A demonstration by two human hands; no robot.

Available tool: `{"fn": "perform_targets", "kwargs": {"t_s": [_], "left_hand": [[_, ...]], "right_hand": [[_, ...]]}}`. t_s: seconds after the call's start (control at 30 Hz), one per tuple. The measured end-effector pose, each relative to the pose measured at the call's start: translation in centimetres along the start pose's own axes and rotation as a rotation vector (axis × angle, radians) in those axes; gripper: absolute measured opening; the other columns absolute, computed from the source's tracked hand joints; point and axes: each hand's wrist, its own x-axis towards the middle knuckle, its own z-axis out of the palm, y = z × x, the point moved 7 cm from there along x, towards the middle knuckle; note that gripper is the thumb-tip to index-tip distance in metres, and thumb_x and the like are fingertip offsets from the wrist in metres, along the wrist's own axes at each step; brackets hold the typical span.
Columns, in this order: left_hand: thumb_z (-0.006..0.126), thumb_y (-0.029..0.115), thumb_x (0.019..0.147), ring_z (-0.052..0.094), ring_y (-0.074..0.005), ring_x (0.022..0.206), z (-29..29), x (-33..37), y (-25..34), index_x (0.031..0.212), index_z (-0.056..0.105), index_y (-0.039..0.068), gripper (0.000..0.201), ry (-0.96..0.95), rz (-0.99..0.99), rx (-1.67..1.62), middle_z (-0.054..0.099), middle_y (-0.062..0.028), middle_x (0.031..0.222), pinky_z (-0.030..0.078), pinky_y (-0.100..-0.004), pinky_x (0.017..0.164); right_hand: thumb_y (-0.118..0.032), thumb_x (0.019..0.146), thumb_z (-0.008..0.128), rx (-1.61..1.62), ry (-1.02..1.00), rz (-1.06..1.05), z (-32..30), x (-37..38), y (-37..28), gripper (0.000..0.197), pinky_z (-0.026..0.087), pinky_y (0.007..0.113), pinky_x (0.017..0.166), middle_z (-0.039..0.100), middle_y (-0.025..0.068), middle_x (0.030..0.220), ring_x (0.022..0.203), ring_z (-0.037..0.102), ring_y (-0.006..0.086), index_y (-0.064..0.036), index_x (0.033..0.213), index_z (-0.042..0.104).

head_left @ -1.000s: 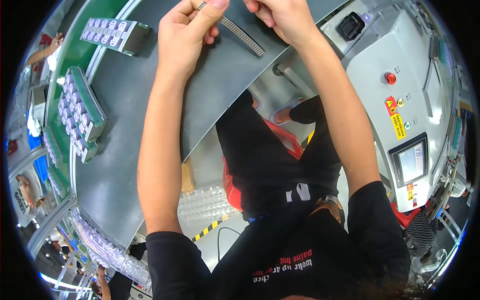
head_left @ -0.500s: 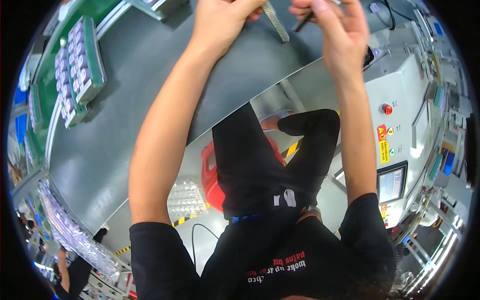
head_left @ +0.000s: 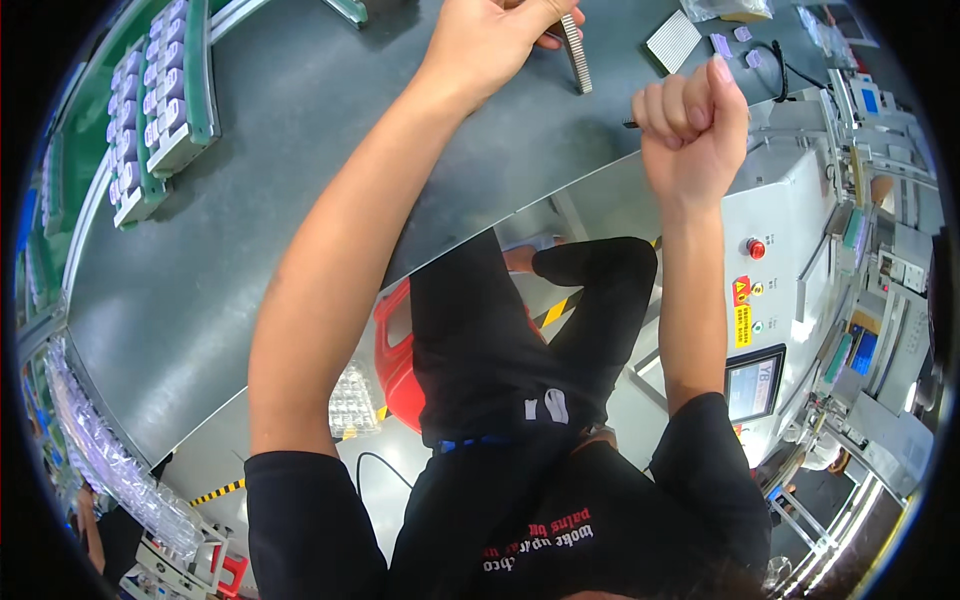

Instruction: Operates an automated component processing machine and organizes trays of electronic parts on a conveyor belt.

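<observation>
My left hand point(head_left: 500, 40) is closed round a narrow silvery strip with fine cross ridges point(head_left: 577, 65), whose free end points down toward the grey worktable point(head_left: 300, 150). The strip's upper end is hidden by the fingers. My right hand point(head_left: 690, 115) is curled into a fist over the table's near right edge, apart from the left. A small dark tip point(head_left: 631, 124) sticks out on the fist's left side; the rest of this dark strip is hidden in the fingers. Beyond the fist lies a pale ridged block point(head_left: 673, 42) on the table.
Green trays with rows of white-and-lilac parts point(head_left: 165, 85) stand at the far left. Small lilac pieces point(head_left: 721, 45) and a black cable point(head_left: 781, 70) lie far right. A white machine panel with a red button point(head_left: 754, 248) is at right; a red stool point(head_left: 400, 360) is below.
My right hand has moved nearer to me and curled into a fist, hiding most of the dark strip. The left hand still holds the silvery strip. The view has shifted, bringing in the pale block.
</observation>
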Motion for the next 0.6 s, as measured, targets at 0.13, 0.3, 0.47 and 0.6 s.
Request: {"fn": "perform_targets", "kwargs": {"t_s": [0.13,0.3,0.47,0.6], "left_hand": [[0.062,0.027,0.093,0.059,-0.0065,0.068,0.2,0.2,-0.1,0.094,0.062,0.005,0.022,-0.013,-0.013,-0.020,0.065,-0.0024,0.079,0.046,-0.0200,0.061],[0.062,0.026,0.092,0.059,-0.0065,0.067,0.2,0.0,0.1,0.092,0.061,0.005,0.022,-0.010,-0.011,-0.010,0.064,-0.0016,0.077,0.046,-0.0201,0.061],[0.063,0.027,0.092,0.058,-0.0062,0.066,0.3,-0.4,0.4,0.091,0.061,0.004,0.023,-0.011,-0.018,0.008,0.063,-0.0007,0.076,0.045,-0.0198,0.061],[0.063,0.028,0.092,0.057,-0.0055,0.066,0.4,-0.3,0.3,0.091,0.062,0.004,0.024,-0.004,-0.014,0.024,0.063,0.0001,0.075,0.044,-0.0196,0.060]], "right_hand": [[-0.025,0.096,0.047,-0.008,-0.085,0.030,0.6,-0.2,1.1,0.049,0.017,0.030,0.045,0.024,-0.0015,0.046,0.041,0.020,0.0099,-0.0100,0.053,0.028],[-0.022,0.095,0.051,-0.113,-0.109,0.072,0.7,-0.5,2.2,0.051,0.015,0.029,0.043,0.025,-0.0034,0.046,0.041,0.020,0.0084,-0.0108,0.052,0.027],[-0.020,0.095,0.051,-0.086,-0.158,0.068,1.2,-0.4,2.1,0.049,0.015,0.030,0.043,0.025,-0.0033,0.046,0.042,0.019,0.0080,-0.0094,0.053,0.028],[-0.017,0.094,0.050,-0.081,-0.136,0.018,0.4,-0.3,1.5,0.047,0.015,0.029,0.043,0.025,-0.0032,0.046,0.041,0.018,0.0082,-0.0092,0.053,0.029]]}}
